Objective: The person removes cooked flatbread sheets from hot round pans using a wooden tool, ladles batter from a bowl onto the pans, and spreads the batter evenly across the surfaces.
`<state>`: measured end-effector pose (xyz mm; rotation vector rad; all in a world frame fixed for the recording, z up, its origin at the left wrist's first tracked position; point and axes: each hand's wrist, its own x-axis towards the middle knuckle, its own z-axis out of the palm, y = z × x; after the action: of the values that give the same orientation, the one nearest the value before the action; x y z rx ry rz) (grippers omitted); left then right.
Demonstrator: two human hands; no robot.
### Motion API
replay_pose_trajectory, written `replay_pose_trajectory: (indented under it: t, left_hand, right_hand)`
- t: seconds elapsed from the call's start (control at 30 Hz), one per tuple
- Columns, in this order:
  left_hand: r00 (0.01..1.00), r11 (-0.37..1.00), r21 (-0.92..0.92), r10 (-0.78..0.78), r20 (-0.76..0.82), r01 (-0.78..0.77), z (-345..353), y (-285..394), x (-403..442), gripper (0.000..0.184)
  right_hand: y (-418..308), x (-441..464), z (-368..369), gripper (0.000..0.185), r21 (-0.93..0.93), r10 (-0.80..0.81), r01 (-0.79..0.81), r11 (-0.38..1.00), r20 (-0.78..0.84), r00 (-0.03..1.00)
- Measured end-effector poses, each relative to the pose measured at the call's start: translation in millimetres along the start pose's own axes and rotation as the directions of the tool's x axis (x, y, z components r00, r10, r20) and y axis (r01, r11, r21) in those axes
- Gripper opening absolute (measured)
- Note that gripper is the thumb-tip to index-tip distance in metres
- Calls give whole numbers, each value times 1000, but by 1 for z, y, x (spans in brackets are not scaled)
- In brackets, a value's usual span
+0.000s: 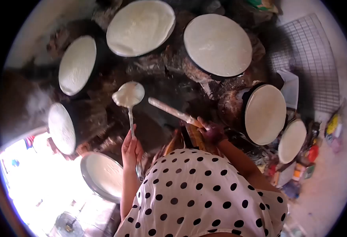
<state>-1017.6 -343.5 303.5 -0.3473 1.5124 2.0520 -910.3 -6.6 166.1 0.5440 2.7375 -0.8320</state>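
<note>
My left hand (132,147) is wrapped round the handle of a metal ladle (131,114), whose round bowl is coated with pale batter and lies to the left of centre. In my right hand (212,132) is a pale stick (173,111), which points up and to the left, its far end near the ladle's bowl. The two tools do not touch. At the lower left, beside my left forearm, a metal basin (87,173) holds pale batter. Nearest to my right hand is a round pan (265,114) with a smooth pale surface.
More round pale-topped pans stand in an arc: left (62,128), upper left (78,65), top (140,27), upper right (217,45) and far right (292,141). A wire rack (310,59) leans at the right wall. Small coloured packets (298,172) lie at lower right.
</note>
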Motion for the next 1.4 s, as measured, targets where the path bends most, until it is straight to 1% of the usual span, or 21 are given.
replay_pose_trajectory:
  t: [0.03,0.07,0.1,0.13,0.2,0.23,0.27,0.33,0.4,0.47,0.53,0.57,0.67,0.7,0.73,0.8,0.83,0.93,1.0,1.07,1.4]
  left_hand:
    - [999,999,-46,-22,-37,21,-7,-11,5,48]
    - [989,958,-255,-145,-32,132,-12,-20,14,48]
    - [967,864,-449,-255,2,228,-20,-31,20,48]
    - [959,842,-483,-282,-16,240,-28,-41,22,48]
    - [951,474,-857,-306,54,201,-40,-55,26,49]
    - [978,595,-791,-209,20,143,-51,-62,15,51]
    - [978,795,-601,-183,-104,85,-61,-71,4,50]
    - [944,978,-206,-107,-313,42,-73,-87,-9,49]
    - [917,964,-241,-194,-349,112,-73,-95,-9,48]
    - [869,897,-419,-316,-380,143,-83,-112,2,47]
    - [854,838,-530,-367,-369,131,-92,-127,7,47]
    - [850,808,-576,-386,-359,124,-97,-134,8,47]
    - [827,739,-667,-431,-361,93,-116,-145,7,48]
    - [835,716,-693,-428,-346,80,-118,-146,6,50]
    - [846,697,-714,-418,-332,64,-120,-150,6,51]
    - [839,669,-742,-426,-338,41,-130,-157,8,51]
    - [835,677,-734,-434,-339,54,-133,-158,8,50]
    - [818,683,-728,-454,-354,64,-135,-158,7,50]
    - [811,681,-730,-460,-361,61,-135,-156,8,49]
    - [818,668,-742,-458,-348,58,-139,-156,9,49]
    - [814,663,-743,-478,-329,89,-140,-159,11,49]
  right_hand:
    - [-6,-6,6,46,0,-66,67,998,167,984]
    - [-6,1,19,46,-27,-69,77,997,222,973]
    - [1,24,41,41,-125,52,-15,992,296,954]
    - [15,49,66,36,-233,180,-102,967,345,921]
    - [64,96,118,29,-502,45,130,855,321,946]
    - [51,124,113,26,-540,79,143,829,366,927]
    - [29,153,105,24,-575,111,160,803,408,906]
    - [37,208,133,25,-683,180,146,716,383,906]
    - [19,255,132,29,-810,145,421,408,513,846]
    - [105,311,179,30,-775,-46,476,416,505,862]
    - [74,334,164,31,-785,164,383,487,513,843]
    - [82,348,173,32,-828,228,294,478,440,869]
    - [86,357,178,33,-849,233,351,395,462,856]
    - [85,355,173,33,-834,203,463,300,530,823]
    - [77,354,175,33,-829,197,477,291,540,818]
    - [57,358,177,34,-874,317,208,440,368,874]
    - [46,360,175,33,-862,348,397,315,494,797]
    - [70,368,174,31,-808,291,549,214,589,754]
    - [74,371,174,31,-814,284,540,214,581,763]
    - [79,373,179,31,-856,318,426,293,508,801]
    - [57,364,174,31,-868,351,356,346,472,809]
